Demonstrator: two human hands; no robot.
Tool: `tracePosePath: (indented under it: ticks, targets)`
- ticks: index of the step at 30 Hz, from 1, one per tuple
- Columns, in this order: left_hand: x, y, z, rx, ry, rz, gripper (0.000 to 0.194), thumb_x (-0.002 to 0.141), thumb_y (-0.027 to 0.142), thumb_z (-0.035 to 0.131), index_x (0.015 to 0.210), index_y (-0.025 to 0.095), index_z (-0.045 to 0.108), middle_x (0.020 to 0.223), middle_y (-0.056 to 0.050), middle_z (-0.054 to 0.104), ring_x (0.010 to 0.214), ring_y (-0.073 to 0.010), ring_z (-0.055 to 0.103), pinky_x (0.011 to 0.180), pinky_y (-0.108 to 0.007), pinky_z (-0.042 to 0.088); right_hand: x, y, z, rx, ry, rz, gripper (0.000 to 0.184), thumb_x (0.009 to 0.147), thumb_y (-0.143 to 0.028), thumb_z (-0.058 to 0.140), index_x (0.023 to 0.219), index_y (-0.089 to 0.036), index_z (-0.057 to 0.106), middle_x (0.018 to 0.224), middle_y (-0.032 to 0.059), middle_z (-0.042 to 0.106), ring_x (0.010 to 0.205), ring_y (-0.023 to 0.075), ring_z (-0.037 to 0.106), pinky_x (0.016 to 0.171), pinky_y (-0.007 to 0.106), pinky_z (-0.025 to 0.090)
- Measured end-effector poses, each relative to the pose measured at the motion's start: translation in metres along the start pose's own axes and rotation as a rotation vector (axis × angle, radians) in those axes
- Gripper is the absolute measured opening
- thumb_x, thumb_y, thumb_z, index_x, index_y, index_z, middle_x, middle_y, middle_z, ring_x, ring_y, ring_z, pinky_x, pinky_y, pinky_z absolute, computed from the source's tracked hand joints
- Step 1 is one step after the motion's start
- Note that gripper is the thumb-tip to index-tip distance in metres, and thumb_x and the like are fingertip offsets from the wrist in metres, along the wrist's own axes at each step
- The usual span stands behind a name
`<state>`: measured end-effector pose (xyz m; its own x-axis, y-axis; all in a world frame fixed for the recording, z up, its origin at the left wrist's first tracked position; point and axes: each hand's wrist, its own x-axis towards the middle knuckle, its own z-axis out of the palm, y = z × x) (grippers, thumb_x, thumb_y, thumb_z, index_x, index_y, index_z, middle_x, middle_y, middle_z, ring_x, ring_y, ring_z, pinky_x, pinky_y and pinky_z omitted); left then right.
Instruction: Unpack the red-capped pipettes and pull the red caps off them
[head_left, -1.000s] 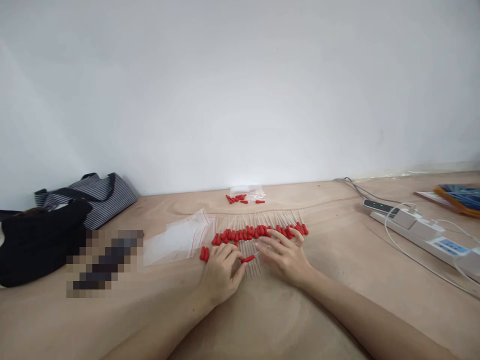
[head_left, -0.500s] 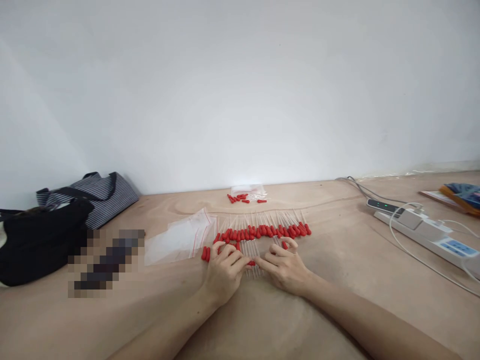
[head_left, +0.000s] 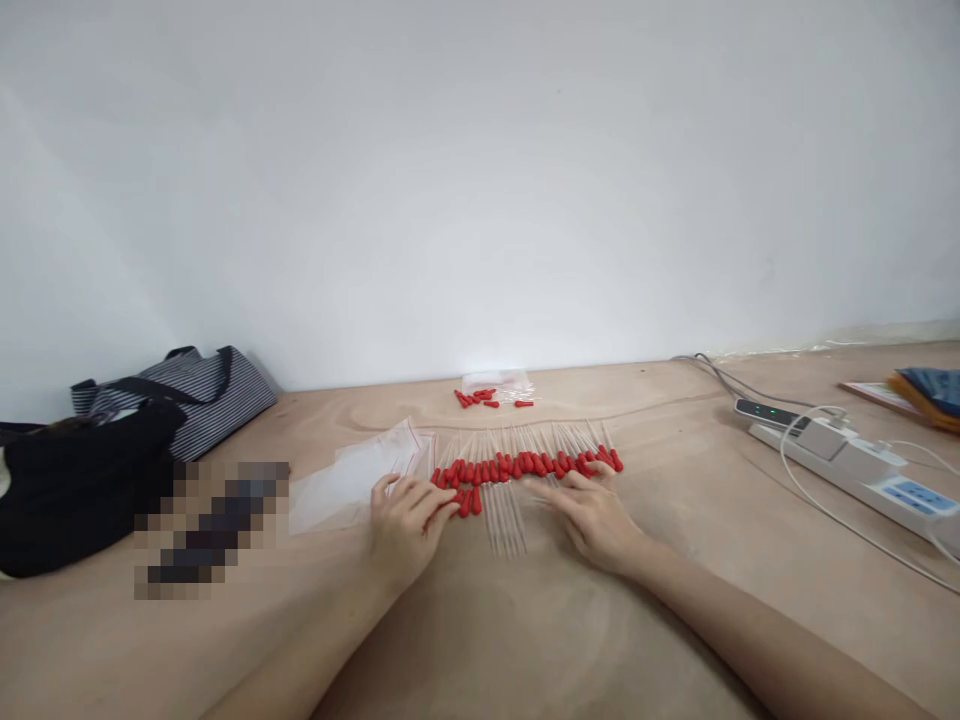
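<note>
My left hand (head_left: 411, 522) is closed at the left end of the near group, a red rubber dropper bulb appearing between thumb and forefinger; the palm hides its other end. Next to its fingertips lie a few red bulbs (head_left: 475, 500). My right hand (head_left: 600, 522) is open, its fingers stretched leftward over the table, the tips slightly blurred. Between the hands several thin clear tubes (head_left: 507, 525) lie side by side. Beyond them runs a long row of droppers with red bulbs (head_left: 534, 463), their clear stems pointing at the wall.
Clear zip bags (head_left: 345, 480) lie flat to the left. Loose red bulbs (head_left: 491, 404) and a small clear bag (head_left: 495, 381) are near the wall. A striped bag (head_left: 217, 395) and black cloth item (head_left: 82, 490) stand far left. A power strip (head_left: 919, 497) with cables lies right.
My left hand has moved left, away from the clear tubes, with a red bulb in its fingers. My right hand has drawn right and its fingers have straightened.
</note>
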<state>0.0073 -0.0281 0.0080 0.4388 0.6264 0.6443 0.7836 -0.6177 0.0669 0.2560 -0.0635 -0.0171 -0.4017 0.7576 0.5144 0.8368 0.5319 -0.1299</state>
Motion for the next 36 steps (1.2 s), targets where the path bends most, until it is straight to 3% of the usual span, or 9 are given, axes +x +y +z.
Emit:
tracePosePath:
  ticks: [3, 5, 10, 14, 19, 24, 29, 36]
  targets:
    - [0.004, -0.02, -0.005, -0.071, -0.097, -0.225, 0.021, 0.079, 0.033, 0.046, 0.08, 0.023, 0.065, 0.076, -0.002, 0.065, 0.077, -0.0179, 0.056, 0.075, -0.032, 0.037, 0.003, 0.003, 0.001, 0.049, 0.071, 0.21, 0.033, 0.084, -0.016, 0.033, 0.111, -0.018, 0.052, 0.074, 0.0056, 0.061, 0.073, 0.0161, 0.047, 0.078, 0.037, 0.023]
    - [0.006, -0.031, -0.006, -0.132, -0.127, -0.336, 0.024, 0.078, 0.034, 0.044, 0.08, 0.022, 0.065, 0.076, -0.002, 0.063, 0.075, -0.017, 0.056, 0.069, -0.028, 0.04, 0.006, 0.001, 0.004, 0.094, 0.083, 0.268, 0.03, 0.084, -0.016, 0.032, 0.104, -0.019, 0.055, 0.078, 0.0061, 0.062, 0.074, 0.0162, 0.049, 0.075, 0.035, 0.025]
    - [0.009, -0.045, -0.011, -0.111, -0.221, -0.598, 0.026, 0.072, 0.037, 0.046, 0.088, 0.021, 0.059, 0.063, 0.003, 0.06, 0.065, -0.0144, 0.057, 0.06, -0.023, 0.04, 0.007, -0.006, 0.017, 0.173, 0.106, 0.275, 0.03, 0.081, -0.011, 0.036, 0.096, -0.02, 0.06, 0.084, 0.006, 0.06, 0.074, 0.0146, 0.051, 0.069, 0.03, 0.028]
    - [0.01, -0.045, -0.015, -0.012, -0.325, -0.673, 0.022, 0.072, 0.039, 0.047, 0.084, 0.021, 0.053, 0.058, 0.005, 0.058, 0.063, -0.0146, 0.058, 0.059, -0.023, 0.037, 0.006, -0.009, 0.025, 0.09, 0.134, 0.258, 0.032, 0.073, -0.001, 0.038, 0.083, -0.017, 0.063, 0.081, 0.0055, 0.056, 0.076, 0.0142, 0.05, 0.069, 0.029, 0.027]
    - [0.01, -0.044, -0.015, 0.028, -0.424, -0.697, 0.022, 0.073, 0.043, 0.048, 0.079, 0.022, 0.05, 0.063, 0.004, 0.062, 0.069, -0.0167, 0.06, 0.06, -0.025, 0.036, 0.005, -0.016, 0.031, -0.016, 0.086, 0.218, 0.024, 0.068, 0.001, 0.039, 0.067, -0.013, 0.058, 0.083, 0.0066, 0.053, 0.077, 0.0142, 0.048, 0.068, 0.029, 0.026]
    - [0.008, -0.048, -0.014, 0.0, -0.466, -0.687, 0.029, 0.075, 0.05, 0.043, 0.077, 0.023, 0.056, 0.069, 0.003, 0.065, 0.071, -0.0175, 0.061, 0.062, -0.025, 0.036, 0.004, -0.021, 0.031, -0.075, 0.045, 0.169, 0.018, 0.074, -0.005, 0.04, 0.067, -0.014, 0.054, 0.083, 0.0062, 0.051, 0.078, 0.0146, 0.047, 0.068, 0.029, 0.026]
    - [0.011, -0.047, -0.015, 0.057, -0.397, -0.651, 0.029, 0.077, 0.047, 0.041, 0.08, 0.024, 0.059, 0.08, 0.001, 0.066, 0.077, -0.019, 0.059, 0.064, -0.027, 0.035, 0.003, -0.022, 0.029, -0.087, 0.028, 0.157, 0.017, 0.074, -0.006, 0.041, 0.069, -0.014, 0.055, 0.08, 0.0053, 0.051, 0.077, 0.0145, 0.047, 0.068, 0.03, 0.025]
    - [0.028, -0.019, 0.006, 0.134, -0.304, -0.4, 0.029, 0.073, 0.049, 0.048, 0.077, 0.024, 0.061, 0.083, -0.003, 0.063, 0.086, -0.0238, 0.054, 0.074, -0.036, 0.032, 0.002, -0.016, 0.022, -0.04, 0.061, 0.242, 0.02, 0.073, -0.009, 0.041, 0.07, -0.015, 0.059, 0.084, 0.0062, 0.055, 0.077, 0.015, 0.048, 0.068, 0.031, 0.024]
